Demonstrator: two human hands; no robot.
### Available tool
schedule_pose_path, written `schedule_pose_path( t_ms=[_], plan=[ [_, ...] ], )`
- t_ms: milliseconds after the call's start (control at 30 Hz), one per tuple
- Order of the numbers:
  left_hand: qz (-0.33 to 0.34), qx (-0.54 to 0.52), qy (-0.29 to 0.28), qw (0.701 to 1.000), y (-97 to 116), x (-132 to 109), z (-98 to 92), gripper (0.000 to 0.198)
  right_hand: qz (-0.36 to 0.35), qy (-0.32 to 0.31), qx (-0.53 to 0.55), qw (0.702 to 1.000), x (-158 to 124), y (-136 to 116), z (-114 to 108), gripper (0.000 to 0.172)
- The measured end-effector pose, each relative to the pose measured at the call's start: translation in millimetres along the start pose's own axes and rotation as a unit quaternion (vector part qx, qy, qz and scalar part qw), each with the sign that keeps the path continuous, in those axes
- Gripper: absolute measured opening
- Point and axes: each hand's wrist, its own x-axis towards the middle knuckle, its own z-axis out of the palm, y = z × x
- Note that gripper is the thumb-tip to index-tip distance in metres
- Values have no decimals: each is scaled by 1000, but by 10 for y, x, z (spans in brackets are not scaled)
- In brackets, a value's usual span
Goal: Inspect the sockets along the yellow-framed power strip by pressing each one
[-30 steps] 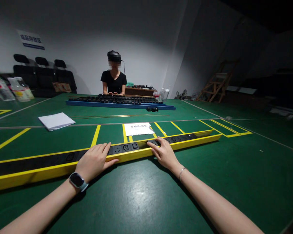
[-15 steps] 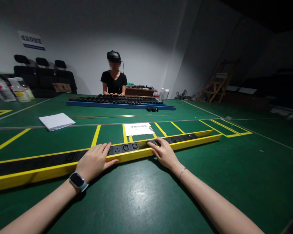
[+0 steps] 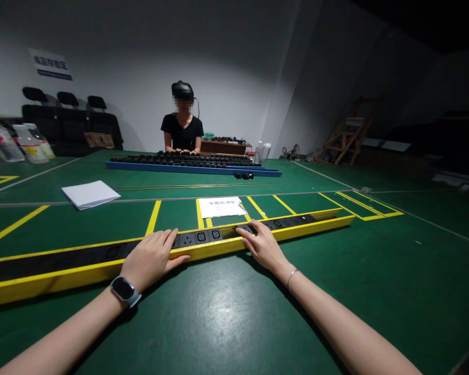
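A long yellow power strip (image 3: 214, 250) lies slantwise across the green table, an open channel with black socket modules (image 3: 201, 236) in it. My left hand (image 3: 152, 258), with a watch at the wrist, grips the strip left of the middle. Its fingers lie over the modules, and the thumb is along the front wall. Past a short gap (image 3: 230, 232) in the row, my right hand (image 3: 263, 245) holds the strip with bent fingertips on the modules at the gap's right edge. The fingers partly hide the modules beneath them.
Behind the strip are a white paper label (image 3: 222, 207), a folded white sheet (image 3: 90, 195) and thin rods (image 3: 187, 186). Farther back, blue rails (image 3: 191, 169) with black modules lie before a seated person (image 3: 182, 130) in a headset. Bottles (image 3: 31, 143) stand at the left.
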Motion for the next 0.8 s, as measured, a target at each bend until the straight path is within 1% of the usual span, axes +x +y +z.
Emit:
schedule_pose_path(
  t_ms=[567,800],
  plan=[
    [-3,-15,5,1000,-10,-5,7,75,6,8,7,1000,-15,33,38,34],
    [-12,-45,15,999,11,0,27,74,3,15,5,1000,-8,40,48,33]
  ],
)
